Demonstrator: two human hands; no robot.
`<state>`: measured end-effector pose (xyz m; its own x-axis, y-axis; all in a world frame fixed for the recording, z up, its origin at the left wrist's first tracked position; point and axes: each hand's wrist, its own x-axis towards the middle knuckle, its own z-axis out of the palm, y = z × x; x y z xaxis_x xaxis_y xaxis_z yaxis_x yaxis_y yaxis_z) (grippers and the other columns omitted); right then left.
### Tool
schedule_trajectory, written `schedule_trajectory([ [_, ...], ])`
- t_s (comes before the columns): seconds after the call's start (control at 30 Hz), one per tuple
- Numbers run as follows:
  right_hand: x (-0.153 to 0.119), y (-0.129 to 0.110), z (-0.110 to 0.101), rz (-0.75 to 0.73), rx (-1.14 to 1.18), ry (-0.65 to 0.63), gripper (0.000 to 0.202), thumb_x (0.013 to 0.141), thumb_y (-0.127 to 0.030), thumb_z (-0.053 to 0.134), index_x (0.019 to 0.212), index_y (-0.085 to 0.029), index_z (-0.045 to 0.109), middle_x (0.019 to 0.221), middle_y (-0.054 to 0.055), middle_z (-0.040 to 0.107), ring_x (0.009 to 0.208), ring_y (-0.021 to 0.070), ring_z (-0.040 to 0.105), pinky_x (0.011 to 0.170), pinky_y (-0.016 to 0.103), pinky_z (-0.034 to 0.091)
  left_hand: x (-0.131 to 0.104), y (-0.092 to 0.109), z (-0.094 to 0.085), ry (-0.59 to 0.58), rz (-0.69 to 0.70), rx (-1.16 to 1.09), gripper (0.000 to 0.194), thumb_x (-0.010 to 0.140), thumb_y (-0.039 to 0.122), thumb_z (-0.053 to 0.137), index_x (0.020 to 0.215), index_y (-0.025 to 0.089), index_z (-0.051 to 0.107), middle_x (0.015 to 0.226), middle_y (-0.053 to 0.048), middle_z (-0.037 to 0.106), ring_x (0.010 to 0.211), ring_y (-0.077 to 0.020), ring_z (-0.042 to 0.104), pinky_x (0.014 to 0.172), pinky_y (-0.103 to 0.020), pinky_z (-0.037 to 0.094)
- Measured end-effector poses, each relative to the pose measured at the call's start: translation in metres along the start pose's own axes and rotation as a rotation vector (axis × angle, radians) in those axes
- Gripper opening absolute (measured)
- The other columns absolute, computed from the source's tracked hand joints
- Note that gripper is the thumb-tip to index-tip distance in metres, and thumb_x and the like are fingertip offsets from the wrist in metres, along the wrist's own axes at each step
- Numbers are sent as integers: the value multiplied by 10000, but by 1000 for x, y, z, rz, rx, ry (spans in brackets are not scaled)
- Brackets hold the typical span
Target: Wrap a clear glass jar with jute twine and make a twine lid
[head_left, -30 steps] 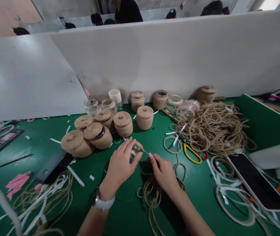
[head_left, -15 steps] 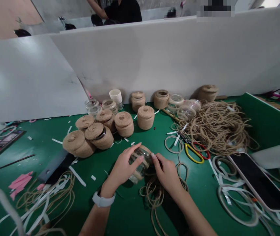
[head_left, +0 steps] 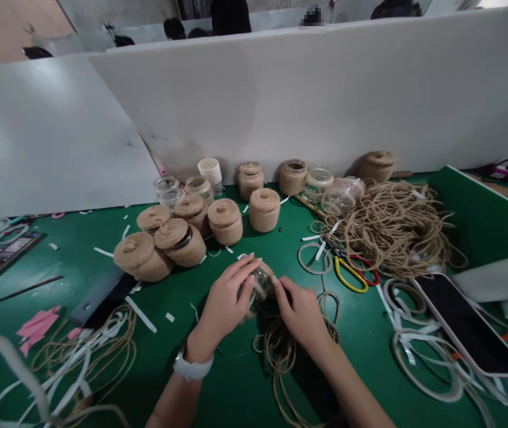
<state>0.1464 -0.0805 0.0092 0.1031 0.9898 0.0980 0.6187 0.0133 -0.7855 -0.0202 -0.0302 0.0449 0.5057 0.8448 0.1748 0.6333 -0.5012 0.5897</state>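
Observation:
My left hand (head_left: 226,300), with a pale watch on the wrist, is wrapped over a clear glass jar (head_left: 260,284) that is tilted on its side above the green table. Tan jute twine is wound around one end of the jar. The thumb and fingertips of my right hand (head_left: 299,310) pinch the twine against the jar's right edge. Loose jute twine (head_left: 279,348) hangs and coils on the table below, partly hidden by my right forearm. My fingers cover much of the jar.
Several twine-wrapped jars (head_left: 225,221) stand beyond my hands. Scissors (head_left: 351,274), a big twine heap (head_left: 392,226) and a phone (head_left: 472,324) lie to the right. White strips and twine (head_left: 84,362) lie at left. A white partition (head_left: 254,113) rises behind.
My left hand has rolled further over the jar, so less of the glass shows. My right hand keeps its pinch at the edge. Beyond the partition, a person's raised arm has left view.

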Motion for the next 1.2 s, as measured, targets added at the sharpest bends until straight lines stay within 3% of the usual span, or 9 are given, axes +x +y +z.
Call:
schedule_trajectory([
  [0.1, 1, 1, 0, 20, -3, -2, 398, 993, -414, 311, 704, -219, 505, 584, 7, 575, 523, 149, 525, 547, 250, 290, 1, 6, -3, 6, 41, 157, 411, 972, 351, 416, 1335, 226, 560, 1409, -66, 553, 1316, -246, 498, 1075, -432, 448],
  [0.2, 1, 1, -1, 30, 3, -14, 386, 991, -410, 317, 715, -221, 510, 601, 13, 592, 531, 152, 532, 547, 251, 294, 1, 15, 0, 21, 76, 325, 528, 902, 494, 532, 1330, 186, 558, 1400, -116, 555, 1311, -307, 494, 1072, -499, 428],
  [0.33, 2, 1, -1, 33, -6, -28, 373, 992, -395, 315, 736, -219, 521, 629, 24, 612, 553, 159, 546, 550, 251, 296, -1, 21, 9, 16, 25, 420, 605, 913, 522, 508, 1383, 142, 487, 1435, -155, 510, 1293, -319, 508, 1015, -474, 473],
  [0.6, 2, 4, -1, 57, 18, -51, 413, 1000, -432, 286, 772, -218, 556, 651, 29, 631, 599, 177, 589, 587, 252, 317, 2, 6, 1, -58, -124, 373, 658, 934, 534, 452, 1448, 131, 374, 1468, -153, 472, 1323, -307, 479, 997, -417, 483],
  [0.87, 1, 2, -1, 21, -28, -59, 429, 1002, -427, 284, 732, -221, 545, 595, 9, 588, 526, 150, 530, 552, 249, 301, 13, 12, 5, 26, -183, 553, 499, 922, 368, 440, 1312, 61, 496, 1279, -214, 615, 1118, -332, 621, 856, -419, 524],
  [1.1, 2, 1, 3, 3, -59, -70, 414, 1001, -393, 294, 714, -218, 535, 583, 7, 581, 510, 144, 514, 541, 253, 290, 17, 5, -1, 5, -202, 476, 642, 892, 604, 477, 1300, 109, 500, 1208, -203, 648, 1079, -329, 640, 802, -373, 521],
  [1.2, 3, 0, 4, -4, -76, -72, 406, 1002, -385, 295, 720, -217, 535, 591, 11, 587, 524, 149, 528, 547, 257, 283, 20, 6, -7, -106, -263, 374, 572, 928, 596, 402, 1217, 126, 555, 1038, -172, 708, 936, -299, 691, 716, -336, 511],
])
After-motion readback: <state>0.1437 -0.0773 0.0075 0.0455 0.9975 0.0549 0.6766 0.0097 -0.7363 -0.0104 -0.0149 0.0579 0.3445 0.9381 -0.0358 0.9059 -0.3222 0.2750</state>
